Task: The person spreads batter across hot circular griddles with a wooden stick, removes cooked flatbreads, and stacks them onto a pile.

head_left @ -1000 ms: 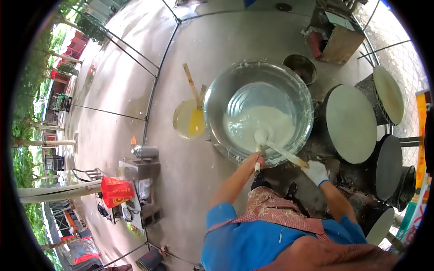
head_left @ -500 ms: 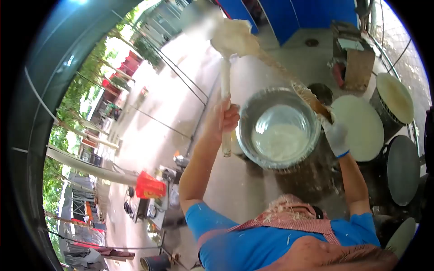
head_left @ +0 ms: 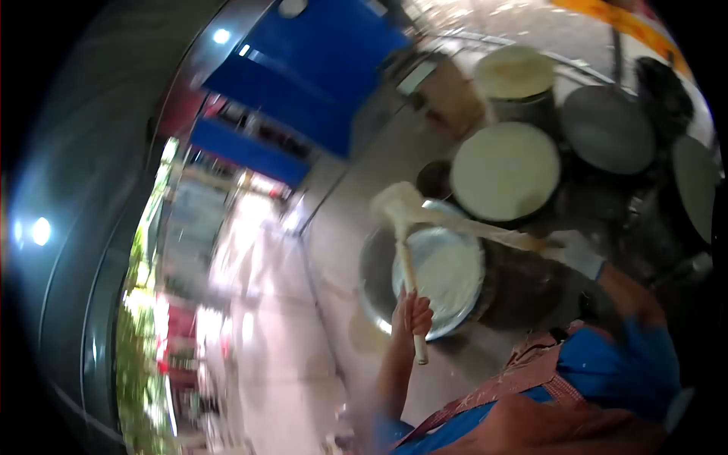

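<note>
My left hand, bare, is wrapped round a pale wooden stick. My right hand, in a white glove, closes on the end of a longer stick coated in a pale, doughy layer. The far ends of both sticks meet in a lump of pale, sticky dough. Below them is a large metal basin with a whitish, wet mass inside. The lump is over the basin's far rim; blur hides whether it touches it.
Beyond the basin, toward the right, stands a wide round container with a pale top. Near it are another pale-topped drum, a grey round lid, a dark pot and a box. Blue panels rise farther off.
My view has turned to the right, so the blue panels and containers sit farther left. The sticks and dough lump have come lower and nearer, close above the basin. Both hands keep their grip.
</note>
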The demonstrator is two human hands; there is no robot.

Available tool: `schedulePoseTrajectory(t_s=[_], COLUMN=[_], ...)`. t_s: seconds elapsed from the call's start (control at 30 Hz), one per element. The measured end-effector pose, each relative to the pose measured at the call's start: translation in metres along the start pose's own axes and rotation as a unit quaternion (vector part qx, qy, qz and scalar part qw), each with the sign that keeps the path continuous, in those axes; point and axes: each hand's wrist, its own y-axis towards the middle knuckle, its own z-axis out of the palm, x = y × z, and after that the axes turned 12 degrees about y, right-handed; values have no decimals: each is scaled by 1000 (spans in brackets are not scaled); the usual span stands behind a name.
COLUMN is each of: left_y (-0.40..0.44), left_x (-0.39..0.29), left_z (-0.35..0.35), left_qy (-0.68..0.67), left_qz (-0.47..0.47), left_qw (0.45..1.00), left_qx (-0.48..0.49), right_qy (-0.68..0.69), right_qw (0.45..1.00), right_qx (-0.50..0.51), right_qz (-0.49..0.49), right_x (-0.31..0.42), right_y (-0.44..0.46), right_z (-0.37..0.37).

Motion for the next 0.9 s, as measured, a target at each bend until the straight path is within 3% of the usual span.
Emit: schedulePoseTrajectory(t_s=[0.03,0.1,0.13,0.17,0.2,0.23,0.27,0.37,0.43,0.5,0.57,0.6,0.63,0.7,0.73,0.77,0.87,0.9], left_y=[15,70,153,171,214,246,270,337,356,398,458,480,494,546,566,584,714,720], left_x=[5,16,26,33,46,73,97,145,163,171,159,157,154,163,175,187,210,211], left_z=[75,28,-21,28,16,42,81,132,211,252,270,287,313,335,342,344,280,275], left_qy=[228,167,-6,-144,-155,-17,-44,-30,-218,-256,-148,42,208,416,432,447,547,632], left_qz=[75,-21,-191,-252,-278,-127,-163,-162,-291,-346,-409,-287,-189,-84,-52,-23,62,202], left_qw=[944,983,979,948,933,988,980,986,907,872,866,943,950,902,899,894,832,747], left_qx=[-225,-73,74,130,169,89,105,-41,211,235,247,166,135,72,44,16,73,33], right_qy=[-5,-13,-40,-29,-104,-116,-135,-238,-223,-279,-223,-233,-248,-335,-352,-337,-335,-311], right_qw=[1000,1000,993,981,983,982,971,932,912,854,824,811,812,827,828,848,844,846], right_qx=[-14,-1,-34,-20,-68,-107,-127,-185,-310,-388,-462,-498,-511,-452,-436,-383,-395,-408], right_qz=[-11,16,104,193,135,107,152,202,148,205,240,197,135,11,12,144,139,148], right_x=[8,-19,-36,-37,-75,-101,-110,-124,-122,-93,-99,-88,-84,-81,-90,-63,-122,-131], right_y=[-5,-17,-56,-77,-101,-129,-159,-239,-270,-273,-257,-239,-221,-180,-153,-125,-78,-73], right_z=[-9,-28,-59,-79,-94,-112,-134,-182,-224,-268,-307,-319,-330,-348,-353,-351,-363,-373])
